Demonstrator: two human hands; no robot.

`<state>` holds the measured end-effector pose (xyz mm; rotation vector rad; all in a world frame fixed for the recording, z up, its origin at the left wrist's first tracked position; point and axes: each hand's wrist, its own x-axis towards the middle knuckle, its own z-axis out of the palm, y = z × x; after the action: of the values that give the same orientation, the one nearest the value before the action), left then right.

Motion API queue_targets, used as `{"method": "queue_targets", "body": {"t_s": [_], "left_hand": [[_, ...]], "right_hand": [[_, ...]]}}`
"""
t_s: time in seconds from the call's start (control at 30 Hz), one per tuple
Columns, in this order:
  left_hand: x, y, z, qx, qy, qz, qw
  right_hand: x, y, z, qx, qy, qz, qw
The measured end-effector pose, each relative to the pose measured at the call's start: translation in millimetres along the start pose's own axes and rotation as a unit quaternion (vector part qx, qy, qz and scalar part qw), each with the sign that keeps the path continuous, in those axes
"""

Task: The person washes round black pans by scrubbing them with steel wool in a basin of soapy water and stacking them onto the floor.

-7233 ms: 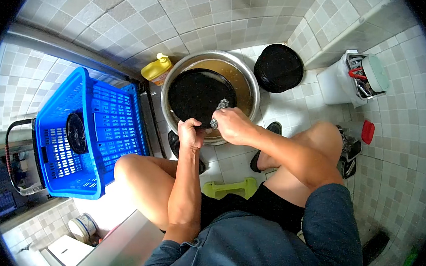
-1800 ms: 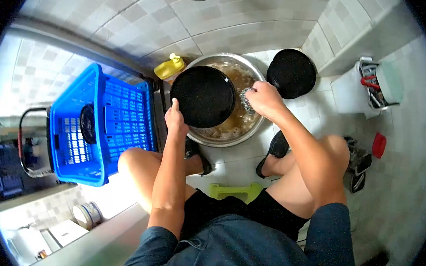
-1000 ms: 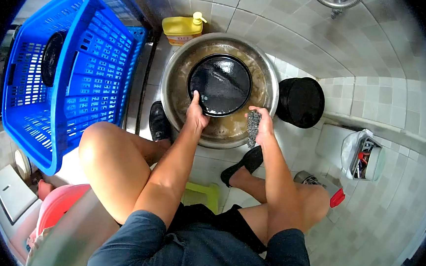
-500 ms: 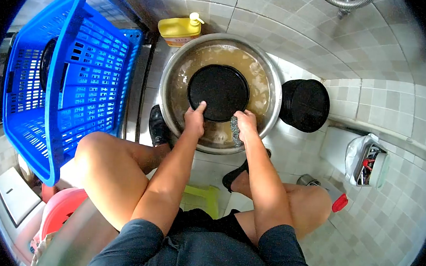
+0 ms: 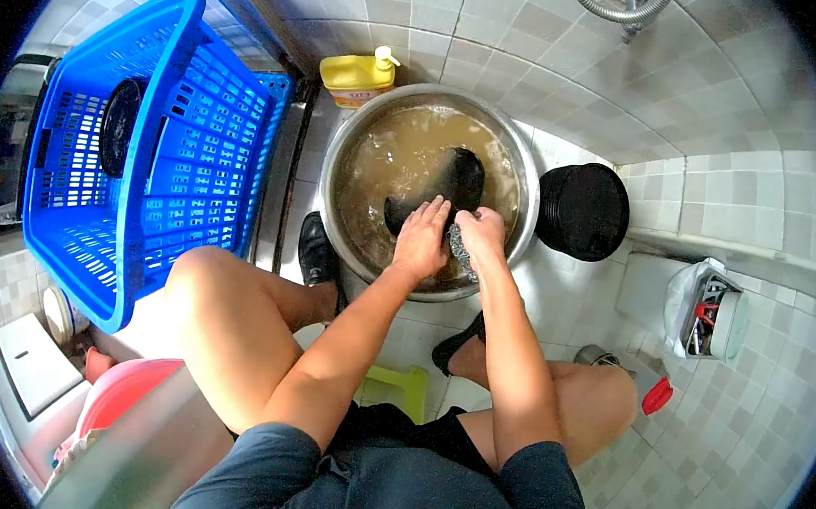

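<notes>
A wide metal basin (image 5: 338,146) of murky brown water stands on the floor before me. In it a round black pan (image 5: 466,178) lies tilted and partly under the water, so much of its outline is hidden. My left hand (image 5: 421,238) is on the pan's near part, fingers stretched over it and the thumb not clearly visible. Just to the right, my right hand (image 5: 481,233) is closed on a grey steel wool scourer (image 5: 460,246), close against the pan and the left fingertips.
A stack of black pans (image 5: 586,213) stands right of the basin. Behind it is a yellow pump bottle (image 5: 357,76). At left, a large blue basket (image 5: 203,146) holds another black pan (image 5: 121,128). A green stool (image 5: 408,387) is beneath me; tiled walls enclose the space.
The pan has gone from flat and fully visible to tilted and partly underwater. My left hand has moved right, its fingers now over the pan; my right hand still holds the scourer.
</notes>
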<state>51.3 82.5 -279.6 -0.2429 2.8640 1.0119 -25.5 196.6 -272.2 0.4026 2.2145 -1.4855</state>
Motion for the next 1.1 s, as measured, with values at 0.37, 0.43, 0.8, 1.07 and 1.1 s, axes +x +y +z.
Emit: {"method": "queue_targets", "body": {"t_s": [0.37, 0.43, 0.8, 1.07, 1.1], "left_hand": [[13, -40, -19, -0.445, 0.200, -0.263, 0.832], [14, -57, -18, -0.541, 0.215, -0.332, 0.742], [14, -84, 3, -0.601, 0.208, -0.447, 0.630], [4, -64, -1, -0.520, 0.224, -0.377, 0.733], [3, -63, 0, -0.483, 0.232, -0.395, 0.746]], "right_hand": [[15, -13, -24, 0.306, -0.061, 0.231, 0.922], [26, 14, -19, 0.350, -0.063, 0.241, 0.903], [14, 74, 46, -0.188, 0.015, -0.079, 0.979], [-20, 50, 78, -0.191, -0.034, -0.243, 0.950], [-10, 56, 78, -0.204, -0.016, -0.257, 0.944]]}}
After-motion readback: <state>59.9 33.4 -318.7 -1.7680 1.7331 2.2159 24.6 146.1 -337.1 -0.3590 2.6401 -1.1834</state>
